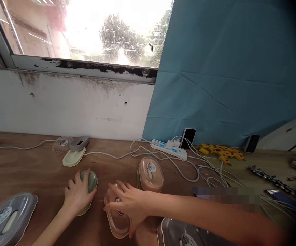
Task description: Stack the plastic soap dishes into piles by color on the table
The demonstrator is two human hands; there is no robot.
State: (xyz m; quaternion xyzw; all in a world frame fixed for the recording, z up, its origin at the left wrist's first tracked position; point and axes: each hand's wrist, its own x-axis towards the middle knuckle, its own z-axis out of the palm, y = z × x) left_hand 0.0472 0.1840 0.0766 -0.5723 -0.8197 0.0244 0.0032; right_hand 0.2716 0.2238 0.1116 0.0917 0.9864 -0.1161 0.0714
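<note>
My left hand (pixel 78 195) rests on a green oval container (pixel 90 181) on the wooden table, fingers curled over its top. My right hand (pixel 128 205) lies over a pink oval container with a clear lid (pixel 117 223), fingers wrapped around the lid's far side. Just behind it stands another pink lidded container (pixel 151 174). Farther back lie a cream lid (pixel 73 158), a grey piece (pixel 79 143) on top of it and a clear lid (pixel 62 143).
A grey lidded container (pixel 8 218) sits at the front left and another (pixel 181 235) at the front edge. A white power strip (pixel 168 149) with several cables, two phones (pixel 188 138), yellow parts (pixel 221 152) and dark parts lie to the right. Blue cloth (pixel 227 68) hangs behind.
</note>
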